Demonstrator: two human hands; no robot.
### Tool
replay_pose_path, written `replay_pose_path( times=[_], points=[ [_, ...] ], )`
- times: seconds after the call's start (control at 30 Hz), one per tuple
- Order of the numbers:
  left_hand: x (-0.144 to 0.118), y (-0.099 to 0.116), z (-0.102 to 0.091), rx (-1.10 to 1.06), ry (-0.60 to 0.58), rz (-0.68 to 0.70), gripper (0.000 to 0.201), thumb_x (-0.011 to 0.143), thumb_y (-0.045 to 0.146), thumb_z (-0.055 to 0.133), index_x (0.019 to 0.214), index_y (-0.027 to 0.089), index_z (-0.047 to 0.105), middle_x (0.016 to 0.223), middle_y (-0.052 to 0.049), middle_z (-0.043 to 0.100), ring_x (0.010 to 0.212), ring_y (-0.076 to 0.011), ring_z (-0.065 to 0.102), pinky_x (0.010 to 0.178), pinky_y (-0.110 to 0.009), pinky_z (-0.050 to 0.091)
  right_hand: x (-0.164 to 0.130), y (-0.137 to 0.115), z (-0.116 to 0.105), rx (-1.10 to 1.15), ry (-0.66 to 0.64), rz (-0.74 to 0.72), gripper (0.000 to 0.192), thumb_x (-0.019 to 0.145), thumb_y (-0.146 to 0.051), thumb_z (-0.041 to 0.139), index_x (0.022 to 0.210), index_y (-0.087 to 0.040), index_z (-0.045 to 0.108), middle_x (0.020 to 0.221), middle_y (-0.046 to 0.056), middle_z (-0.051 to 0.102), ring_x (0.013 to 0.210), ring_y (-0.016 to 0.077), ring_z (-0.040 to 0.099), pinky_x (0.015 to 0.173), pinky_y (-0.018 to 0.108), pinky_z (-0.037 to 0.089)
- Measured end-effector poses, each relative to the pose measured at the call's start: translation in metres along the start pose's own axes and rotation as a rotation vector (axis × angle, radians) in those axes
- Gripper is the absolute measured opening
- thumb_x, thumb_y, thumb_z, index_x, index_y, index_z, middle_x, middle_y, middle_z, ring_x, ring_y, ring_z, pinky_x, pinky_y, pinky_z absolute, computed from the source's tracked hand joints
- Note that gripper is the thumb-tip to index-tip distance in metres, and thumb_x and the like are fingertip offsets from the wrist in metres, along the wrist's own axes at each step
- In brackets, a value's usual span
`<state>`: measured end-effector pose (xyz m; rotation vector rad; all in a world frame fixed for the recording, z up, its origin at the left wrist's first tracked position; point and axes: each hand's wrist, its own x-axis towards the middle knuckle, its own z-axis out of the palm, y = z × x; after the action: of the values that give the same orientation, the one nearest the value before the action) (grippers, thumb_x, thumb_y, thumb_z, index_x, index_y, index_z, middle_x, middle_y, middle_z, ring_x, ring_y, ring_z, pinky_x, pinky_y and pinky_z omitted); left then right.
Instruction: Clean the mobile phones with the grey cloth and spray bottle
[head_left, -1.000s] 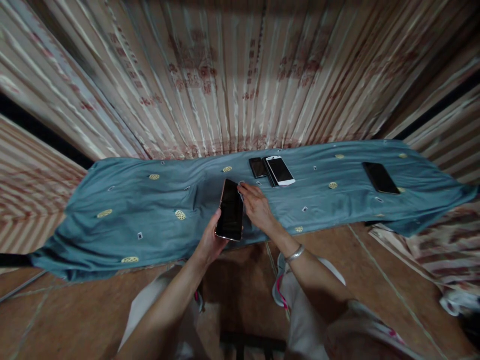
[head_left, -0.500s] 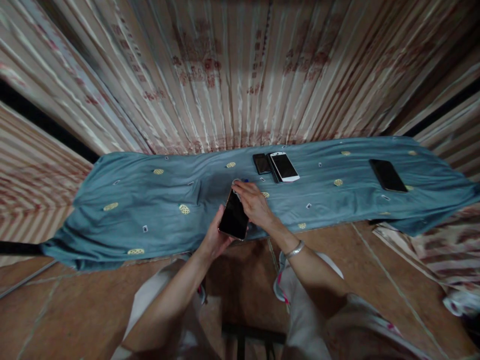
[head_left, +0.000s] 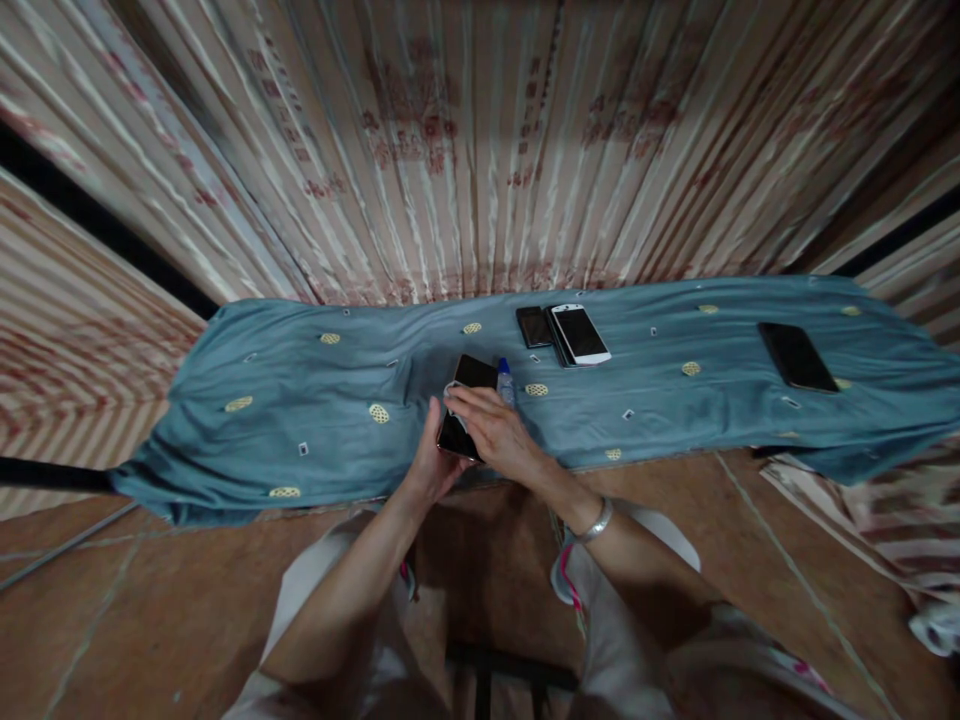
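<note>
My left hand (head_left: 433,465) grips a dark-screened smartphone (head_left: 475,371) from its near left side, thumb along the edge. Across the middle of the screen lies my right hand (head_left: 501,432), its fingers pressed together on a small pale cloth (head_left: 450,391), mostly hidden under them. A small clear bottle with a blue cap (head_left: 504,372) shows just beyond the right hand, its lower part covered by that hand.
A blue-green patterned cloth (head_left: 360,370) covers the bench. Right of the bottle lie a small black device (head_left: 533,327) and a white phone (head_left: 580,334) overlapping a dark one. Another black phone (head_left: 797,356) rests far right. Striped curtains (head_left: 480,150) hang behind.
My right hand has slid with the cloth from the phone's far end down to its middle. The bottle behind it now shows more. The view has shifted slightly.
</note>
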<state>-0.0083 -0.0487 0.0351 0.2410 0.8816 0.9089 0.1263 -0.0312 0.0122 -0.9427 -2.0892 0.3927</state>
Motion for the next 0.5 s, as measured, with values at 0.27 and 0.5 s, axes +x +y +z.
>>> replay_pose_path(
  times=[0.27, 0.5],
  points=[
    [0.006, 0.003, -0.001, -0.069, -0.006, 0.059, 0.055, 0.103, 0.051, 0.035, 0.131, 0.013, 0.063, 0.096, -0.009, 0.076, 0.085, -0.0215, 0.073, 0.071, -0.03, 0.059, 0.001, 0.001, -0.006, -0.003, 0.004, 0.066, 0.044, 0.098, -0.011, 0.037, 0.132, -0.018, 0.065, 0.136, 0.013, 0.066, 0.127, 0.0242, 0.059, 0.111, 0.05, 0.048],
    [0.003, 0.013, 0.0, -0.104, -0.024, 0.123, 0.054, 0.105, 0.047, 0.033, 0.129, 0.01, 0.065, 0.1, -0.012, 0.078, 0.091, -0.0227, 0.074, 0.083, -0.034, 0.06, -0.004, 0.008, -0.012, -0.013, -0.004, 0.096, 0.044, 0.097, -0.01, 0.038, 0.13, -0.019, 0.065, 0.135, 0.012, 0.068, 0.126, 0.0239, 0.06, 0.111, 0.05, 0.048]
  ],
)
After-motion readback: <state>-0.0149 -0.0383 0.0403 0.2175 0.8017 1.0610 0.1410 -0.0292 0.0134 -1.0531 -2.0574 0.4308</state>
